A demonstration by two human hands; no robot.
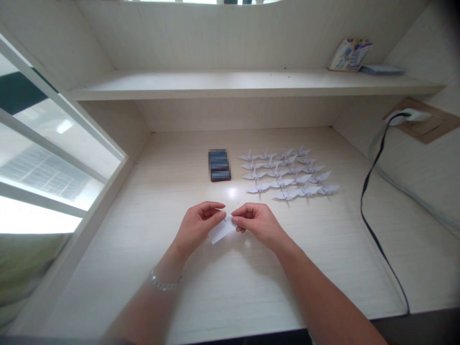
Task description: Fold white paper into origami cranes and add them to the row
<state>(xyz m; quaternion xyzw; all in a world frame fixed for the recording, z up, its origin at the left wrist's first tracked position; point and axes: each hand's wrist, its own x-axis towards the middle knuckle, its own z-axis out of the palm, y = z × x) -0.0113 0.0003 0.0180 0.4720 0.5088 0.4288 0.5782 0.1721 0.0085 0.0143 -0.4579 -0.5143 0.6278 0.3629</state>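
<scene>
A small white folded paper is held just above the pale desk, between both hands. My left hand pinches its left side with curled fingers; a bracelet sits on that wrist. My right hand pinches the paper's upper right end, fingers closed. Beyond the hands, several white paper cranes lie in neat rows on the desk. A dark rectangular block, its face blurred, lies to the left of the cranes.
A black cable runs from a wall socket at the right down over the desk's front edge. On the shelf above stand a printed packet and a flat grey thing. A window frame borders the left side.
</scene>
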